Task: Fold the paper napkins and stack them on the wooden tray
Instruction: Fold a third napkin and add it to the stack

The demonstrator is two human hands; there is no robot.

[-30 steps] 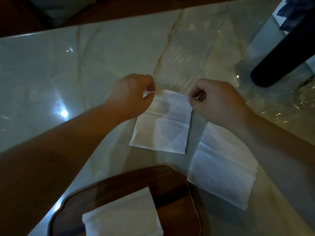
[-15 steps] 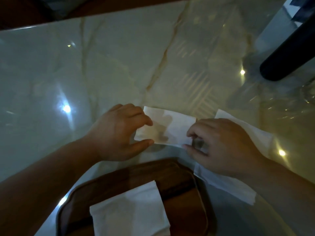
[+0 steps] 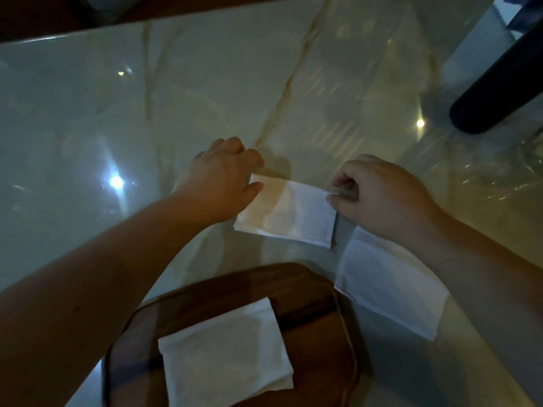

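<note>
Both hands were on the folded napkin mid-desk: the left hand pinched its left end between thumb and fingers, while the right hand nipped its far right corner with thumb and forefinger closed together. On the marble desk, a flat unfolded napkin lay under the right forearm, and a folded napkin stack sat on the wooden tray nearest the camera.
</note>
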